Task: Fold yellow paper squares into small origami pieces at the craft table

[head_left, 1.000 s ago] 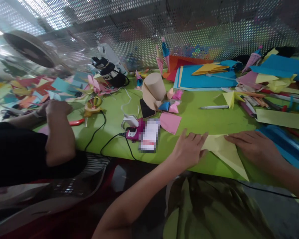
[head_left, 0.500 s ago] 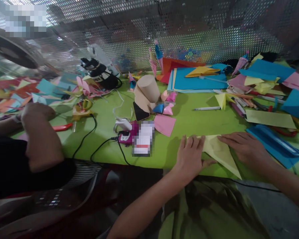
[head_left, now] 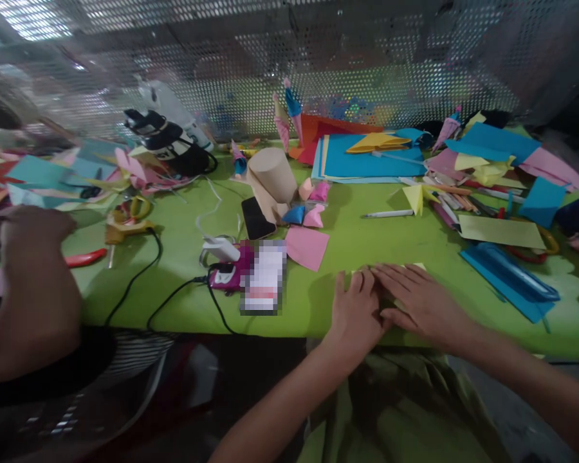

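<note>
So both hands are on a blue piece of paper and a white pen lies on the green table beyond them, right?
Not blue: the paper under the left hand and right hand is pale yellow, as the head view shows. The white pen does lie on the green table beyond them.

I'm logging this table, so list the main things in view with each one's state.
Yellow paper: mostly covered; folds cannot be told.
Left hand: on the paper, fingers slightly bent.
Right hand: on the paper, fingers extended.
Pink square: lying flat.
White pen: lying flat.
Tan roll: upright, partly unrolled.
Yellow corded tool: lying down; power cannot be told.
Pale yellow strip: flat, resting across other things.
</note>
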Available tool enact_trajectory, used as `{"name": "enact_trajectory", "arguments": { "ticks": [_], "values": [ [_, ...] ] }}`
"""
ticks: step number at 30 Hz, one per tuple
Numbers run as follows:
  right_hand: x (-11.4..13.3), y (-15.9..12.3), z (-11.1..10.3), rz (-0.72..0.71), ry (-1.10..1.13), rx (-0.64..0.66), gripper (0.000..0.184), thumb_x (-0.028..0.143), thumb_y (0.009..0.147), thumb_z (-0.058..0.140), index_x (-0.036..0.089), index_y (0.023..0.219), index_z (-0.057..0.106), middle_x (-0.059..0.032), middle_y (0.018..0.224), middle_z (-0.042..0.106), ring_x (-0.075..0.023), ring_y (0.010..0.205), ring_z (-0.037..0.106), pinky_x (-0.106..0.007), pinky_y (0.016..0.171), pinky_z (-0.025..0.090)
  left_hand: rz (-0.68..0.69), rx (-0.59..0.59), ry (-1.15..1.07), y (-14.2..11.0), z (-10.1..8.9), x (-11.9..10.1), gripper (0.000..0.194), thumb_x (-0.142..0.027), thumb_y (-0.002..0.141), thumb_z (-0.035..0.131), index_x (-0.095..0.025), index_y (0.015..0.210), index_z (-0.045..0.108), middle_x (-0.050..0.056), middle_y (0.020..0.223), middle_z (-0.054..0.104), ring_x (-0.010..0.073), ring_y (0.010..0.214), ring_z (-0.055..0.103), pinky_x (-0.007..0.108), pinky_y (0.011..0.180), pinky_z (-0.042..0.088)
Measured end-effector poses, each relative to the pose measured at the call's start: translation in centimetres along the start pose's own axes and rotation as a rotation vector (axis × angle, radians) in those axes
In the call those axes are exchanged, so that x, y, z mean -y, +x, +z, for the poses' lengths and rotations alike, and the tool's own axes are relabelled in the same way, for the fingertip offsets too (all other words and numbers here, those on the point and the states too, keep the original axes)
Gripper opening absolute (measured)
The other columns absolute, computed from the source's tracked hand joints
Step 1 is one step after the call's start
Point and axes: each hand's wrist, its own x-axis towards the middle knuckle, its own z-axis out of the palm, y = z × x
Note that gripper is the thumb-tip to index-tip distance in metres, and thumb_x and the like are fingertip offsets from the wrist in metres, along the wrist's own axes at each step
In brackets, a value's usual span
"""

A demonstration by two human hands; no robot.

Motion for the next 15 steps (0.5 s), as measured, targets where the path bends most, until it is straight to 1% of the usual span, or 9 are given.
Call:
{"name": "enact_trajectory", "arguments": {
  "ticks": [2,5,7,10,13,15],
  "values": [
    [0.0,-0.7,0.6,0.033,-0.029,-0.006,0.067,0.055,0.109,0.049,0.022,0.166,0.039,-0.0121,0.165,0.056,-0.0324,0.148,0.057,-0.059,0.121,0.043,-0.003,-0.006,0.011,-0.1,0.2,0.0,0.067,-0.059,0.104,0.053,-0.009,0.149,0.062,0.021,0.152,0.058,0.0378,0.13,0.054,0.065,0.118,0.042],
    [-0.7,-2.1,0.7,0.093,-0.065,-0.024,0.066,0.052,0.111,0.045,0.027,0.17,0.032,-0.0107,0.166,0.055,-0.0305,0.147,0.058,-0.058,0.121,0.043,-0.008,-0.028,0.01,-0.2,0.2,0.1,0.074,-0.064,0.106,0.047,-0.01,0.157,0.054,0.021,0.151,0.059,0.0376,0.128,0.055,0.065,0.115,0.043],
    [-1.3,-3.0,0.4,0.134,-0.088,-0.036,0.063,0.051,0.111,0.045,0.029,0.169,0.034,-0.0096,0.164,0.057,-0.0305,0.146,0.06,-0.058,0.119,0.044,-0.015,-0.033,-0.004,-0.3,0.0,0.3,0.075,-0.066,0.107,0.043,-0.013,0.161,0.048,0.019,0.151,0.061,0.0362,0.126,0.057,0.064,0.113,0.044],
    [-2.0,-4.1,-0.1,0.185,-0.107,-0.043,0.058,0.045,0.111,0.046,0.031,0.167,0.039,-0.0081,0.164,0.058,-0.0307,0.145,0.06,-0.059,0.118,0.045,-0.016,-0.026,-0.037,-0.6,-0.4,0.9,0.073,-0.065,0.108,0.042,-0.015,0.161,0.047,0.017,0.152,0.061,0.0343,0.124,0.059,0.063,0.111,0.045],
    [-2.8,-5.1,-0.3,0.227,-0.13,-0.074,0.057,0.041,0.109,0.049,0.031,0.166,0.043,-0.0083,0.161,0.061,-0.0326,0.142,0.063,-0.06,0.116,0.046,-0.012,-0.045,-0.07,-1.2,-0.6,1.6,0.067,-0.06,0.11,0.045,-0.015,0.159,0.048,0.016,0.155,0.06,0.0342,0.131,0.056,0.062,0.112,0.045],
    [-3.2,-5.7,-0.4,0.246,-0.159,-0.106,0.057,0.039,0.109,0.05,0.031,0.164,0.045,-0.0093,0.158,0.063,-0.0344,0.141,0.063,-0.062,0.116,0.045,-0.009,-0.066,-0.087,-1.6,-0.6,2.1,0.064,-0.056,0.11,0.048,-0.017,0.159,0.048,0.015,0.157,0.06,0.0342,0.136,0.054,0.06,0.113,0.044]
  ]
}}
